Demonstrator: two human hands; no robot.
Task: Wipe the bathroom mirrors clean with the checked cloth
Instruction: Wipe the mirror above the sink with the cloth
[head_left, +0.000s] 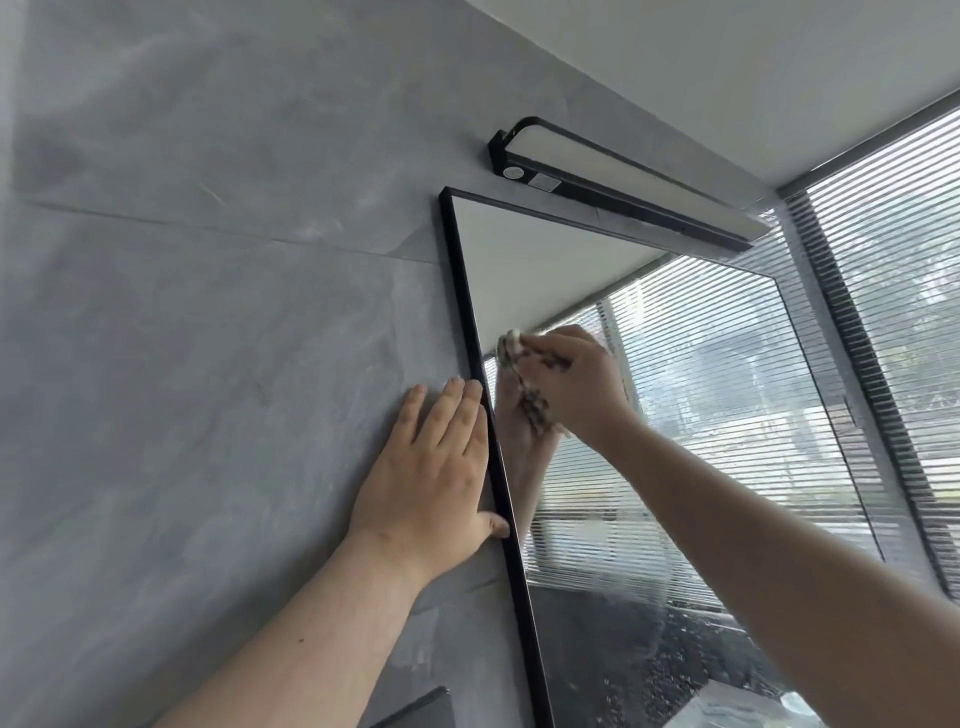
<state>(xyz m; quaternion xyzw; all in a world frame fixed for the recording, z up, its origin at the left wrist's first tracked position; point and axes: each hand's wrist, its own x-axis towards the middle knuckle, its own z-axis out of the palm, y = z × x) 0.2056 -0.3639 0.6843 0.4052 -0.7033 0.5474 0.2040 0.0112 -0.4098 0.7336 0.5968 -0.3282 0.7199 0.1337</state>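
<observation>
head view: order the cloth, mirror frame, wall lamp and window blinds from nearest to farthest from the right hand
From the right hand:
1. Cloth, gripped in that hand against the glass.
2. Mirror frame, its left edge just left of the hand.
3. Wall lamp, above the mirror.
4. Window blinds, far right.

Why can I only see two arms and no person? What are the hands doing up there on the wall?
The camera sits on the person's head and looks where they look, so you only see their arms reaching out. The right hand holds a bunched checked cloth against the mirror, near its left edge, to wipe it. The left hand lies flat on the grey wall, right beside the mirror's black frame. Above the mirror hangs a long lamp. The stripes you see in the glass are window blinds being reflected.
</observation>
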